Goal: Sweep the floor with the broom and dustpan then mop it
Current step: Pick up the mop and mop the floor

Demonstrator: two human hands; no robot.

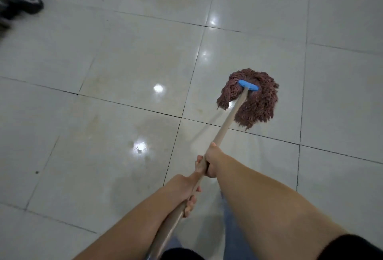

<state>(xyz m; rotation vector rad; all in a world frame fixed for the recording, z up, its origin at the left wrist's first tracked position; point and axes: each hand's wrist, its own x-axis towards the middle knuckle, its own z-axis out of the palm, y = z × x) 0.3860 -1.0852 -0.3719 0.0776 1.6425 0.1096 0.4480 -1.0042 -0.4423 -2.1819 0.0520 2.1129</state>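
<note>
A mop with a reddish-brown string head [256, 104] and a blue clamp [248, 85] rests on the pale tiled floor [124, 73], right of centre. Its pale wooden handle [230, 121] runs down and left toward me. My right hand [210, 163] grips the handle higher up, nearer the mop head. My left hand [186, 193] grips the same handle lower down, closer to my body. Both fists are closed around the wood. Wet sheen and light reflections show on the tiles left of the mop.
A dark blurred object [18, 0], possibly a shoe or bag, lies at the top left corner. Dark grout lines cross the glossy tiles. A small dark speck [37, 172] sits on the floor at the left.
</note>
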